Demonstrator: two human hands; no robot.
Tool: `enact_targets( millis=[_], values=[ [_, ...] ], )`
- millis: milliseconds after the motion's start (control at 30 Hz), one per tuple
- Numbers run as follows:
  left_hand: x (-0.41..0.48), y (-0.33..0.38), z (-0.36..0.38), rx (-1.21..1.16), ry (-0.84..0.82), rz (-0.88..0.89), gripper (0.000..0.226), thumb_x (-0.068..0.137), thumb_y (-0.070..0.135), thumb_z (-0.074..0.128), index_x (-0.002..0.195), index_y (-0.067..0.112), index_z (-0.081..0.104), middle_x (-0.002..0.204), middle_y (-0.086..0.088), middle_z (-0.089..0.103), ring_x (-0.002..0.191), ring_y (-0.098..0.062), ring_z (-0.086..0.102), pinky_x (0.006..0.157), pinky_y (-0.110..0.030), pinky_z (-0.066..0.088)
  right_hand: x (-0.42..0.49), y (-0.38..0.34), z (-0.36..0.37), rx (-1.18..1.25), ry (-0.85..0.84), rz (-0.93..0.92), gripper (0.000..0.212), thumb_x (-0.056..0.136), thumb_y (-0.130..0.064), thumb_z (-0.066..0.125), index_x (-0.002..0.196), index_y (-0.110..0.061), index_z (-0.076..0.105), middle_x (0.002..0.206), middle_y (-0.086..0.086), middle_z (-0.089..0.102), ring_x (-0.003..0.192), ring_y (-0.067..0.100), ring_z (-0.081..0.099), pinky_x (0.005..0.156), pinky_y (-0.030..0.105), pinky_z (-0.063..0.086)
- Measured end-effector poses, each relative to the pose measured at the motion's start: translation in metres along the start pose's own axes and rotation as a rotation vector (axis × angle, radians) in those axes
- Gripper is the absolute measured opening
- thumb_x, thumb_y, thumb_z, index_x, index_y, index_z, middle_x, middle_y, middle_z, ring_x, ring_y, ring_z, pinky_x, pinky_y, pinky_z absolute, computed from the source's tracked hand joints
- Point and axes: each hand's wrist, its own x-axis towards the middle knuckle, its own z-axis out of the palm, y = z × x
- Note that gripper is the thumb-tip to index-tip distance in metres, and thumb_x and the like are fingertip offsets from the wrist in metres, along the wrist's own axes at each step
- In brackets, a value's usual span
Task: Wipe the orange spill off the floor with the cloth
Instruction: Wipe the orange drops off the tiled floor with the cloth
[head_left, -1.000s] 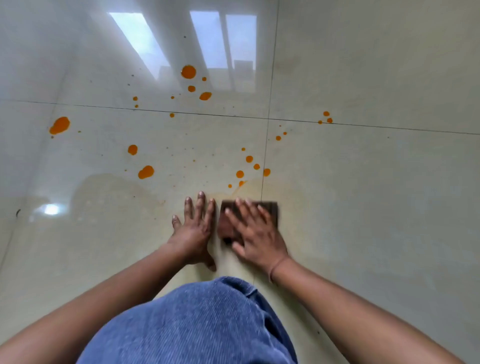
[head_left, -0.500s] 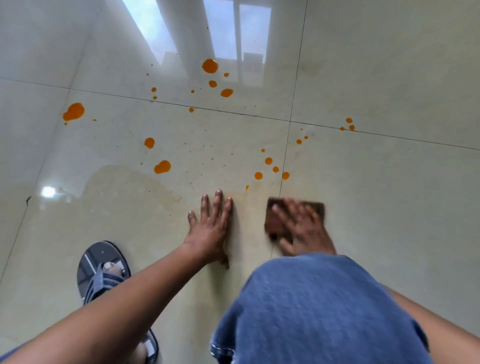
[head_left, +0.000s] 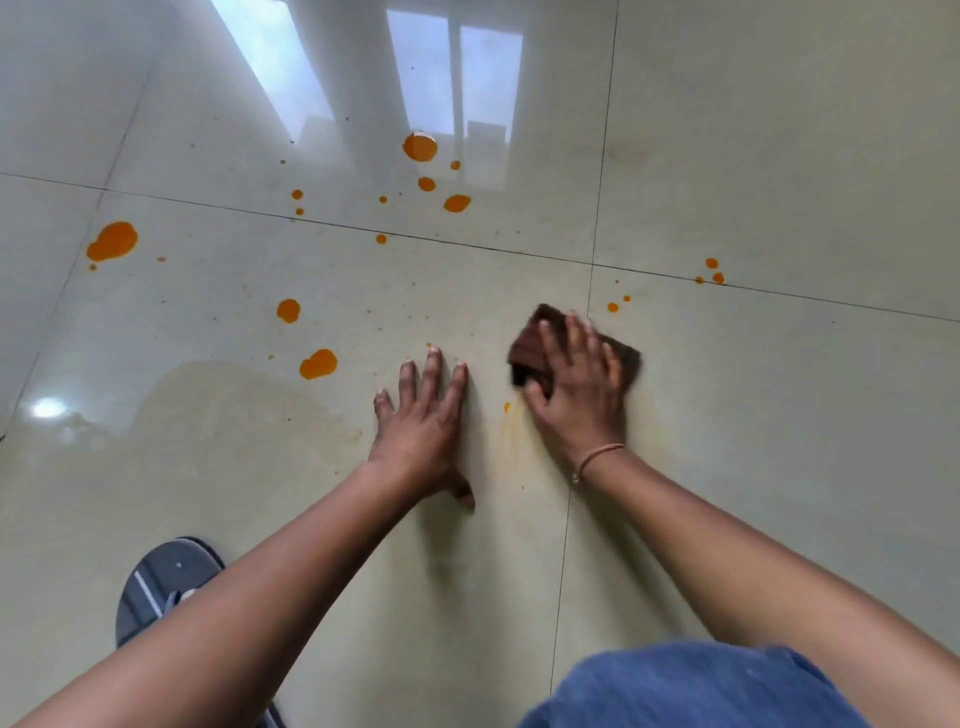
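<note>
Your right hand (head_left: 576, 395) presses flat on the brown cloth (head_left: 535, 343), fingers spread over it, more a pin than a pinch. Left hand (head_left: 423, 415) is open, palm down on the floor (head_left: 779, 467), bracing just left of the cloth. Orange spill (head_left: 318, 362) lies mostly left and beyond the cloth; small drops (head_left: 613, 307) sit just past it to the right (nearest, right hand's job). A faint orange smear (head_left: 511, 415) sits between your hands. Likely sweep forward and left. No containers in view.
</note>
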Motion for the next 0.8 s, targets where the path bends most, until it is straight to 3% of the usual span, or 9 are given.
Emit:
enact_targets(
  millis=[167, 233, 333, 400, 533, 600, 700, 733, 800],
  values=[
    [-0.007, -0.010, -0.002, 0.008, 0.011, 0.052, 0.153, 0.047, 0.056, 0.088, 0.151, 0.020, -0.019, 0.156, -0.006, -0.031, 0.146, -0.033, -0.020, 0.117, -0.055, 0.008, -0.069, 0.025, 0.002, -0.106, -0.174, -0.481, 0.082, 0.074, -0.051, 0.046, 0.150, -0.027, 0.027, 0.156, 0.011, 0.027, 0.144, 0.027, 0.027, 0.114, 0.040, 0.015],
    [-0.007, -0.007, -0.004, -0.007, 0.000, 0.045, 0.155, 0.047, 0.053, 0.089, 0.150, 0.019, -0.021, 0.155, -0.006, -0.033, 0.145, -0.033, -0.023, 0.117, -0.056, 0.006, -0.044, 0.043, -0.006, -0.098, -0.128, -0.411, 0.080, 0.076, -0.047, 0.051, 0.149, -0.027, 0.027, 0.157, 0.011, 0.025, 0.143, 0.029, 0.028, 0.115, 0.042, 0.018],
    [-0.007, -0.002, -0.003, -0.024, 0.011, 0.046, 0.157, 0.044, 0.054, 0.090, 0.150, 0.018, -0.021, 0.155, -0.005, -0.033, 0.145, -0.032, -0.023, 0.117, -0.055, 0.004, 0.014, 0.007, -0.009, -0.034, -0.021, -0.013, 0.074, 0.085, -0.042, 0.055, 0.151, -0.026, 0.024, 0.160, 0.009, 0.017, 0.147, 0.026, 0.016, 0.116, 0.041, 0.010],
    [-0.009, -0.004, -0.001, -0.029, 0.031, 0.045, 0.157, 0.044, 0.058, 0.088, 0.150, 0.016, -0.020, 0.156, -0.007, -0.031, 0.146, -0.029, -0.021, 0.118, -0.050, 0.003, 0.006, -0.020, 0.001, -0.018, -0.038, -0.095, 0.076, 0.084, -0.044, 0.052, 0.151, -0.025, 0.022, 0.160, 0.010, 0.018, 0.147, 0.026, 0.015, 0.116, 0.039, 0.007],
    [-0.019, -0.019, 0.008, -0.072, 0.070, -0.010, 0.150, 0.051, 0.063, 0.082, 0.150, 0.012, -0.018, 0.156, -0.012, -0.028, 0.146, -0.028, -0.021, 0.118, -0.045, 0.000, -0.072, 0.010, 0.007, -0.116, -0.208, -0.520, 0.083, 0.074, -0.051, 0.048, 0.151, -0.027, 0.025, 0.158, 0.009, 0.021, 0.144, 0.026, 0.026, 0.114, 0.040, 0.015],
    [-0.021, -0.017, 0.009, -0.082, 0.068, -0.003, 0.149, 0.053, 0.063, 0.082, 0.151, 0.012, -0.018, 0.156, -0.012, -0.029, 0.146, -0.028, -0.022, 0.119, -0.045, 0.001, -0.047, 0.026, 0.002, -0.130, -0.148, -0.479, 0.080, 0.076, -0.049, 0.051, 0.149, -0.026, 0.028, 0.157, 0.010, 0.021, 0.143, 0.029, 0.028, 0.113, 0.040, 0.015],
    [-0.019, -0.018, 0.006, -0.086, 0.071, -0.002, 0.148, 0.053, 0.063, 0.082, 0.151, 0.012, -0.017, 0.156, -0.011, -0.029, 0.146, -0.028, -0.022, 0.119, -0.046, 0.001, 0.011, -0.022, -0.001, -0.030, -0.054, -0.104, 0.076, 0.084, -0.043, 0.055, 0.151, -0.025, 0.024, 0.160, 0.009, 0.017, 0.147, 0.026, 0.016, 0.116, 0.039, 0.008],
    [-0.019, -0.019, 0.006, -0.085, 0.076, -0.001, 0.147, 0.053, 0.063, 0.081, 0.151, 0.012, -0.016, 0.157, -0.011, -0.028, 0.146, -0.028, -0.022, 0.119, -0.045, 0.001, 0.012, -0.038, 0.003, -0.014, -0.060, -0.113, 0.076, 0.084, -0.044, 0.053, 0.151, -0.025, 0.023, 0.160, 0.009, 0.016, 0.147, 0.026, 0.014, 0.116, 0.039, 0.007],
    [-0.024, -0.022, 0.008, -0.076, 0.082, -0.008, 0.144, 0.055, 0.066, 0.079, 0.152, 0.011, -0.013, 0.157, -0.012, -0.026, 0.146, -0.029, -0.022, 0.118, -0.045, -0.002, -0.018, -0.043, 0.016, -0.041, -0.096, -0.325, 0.079, 0.080, -0.047, 0.051, 0.151, -0.025, 0.024, 0.159, 0.010, 0.019, 0.147, 0.027, 0.018, 0.116, 0.040, 0.009]
  ],
)
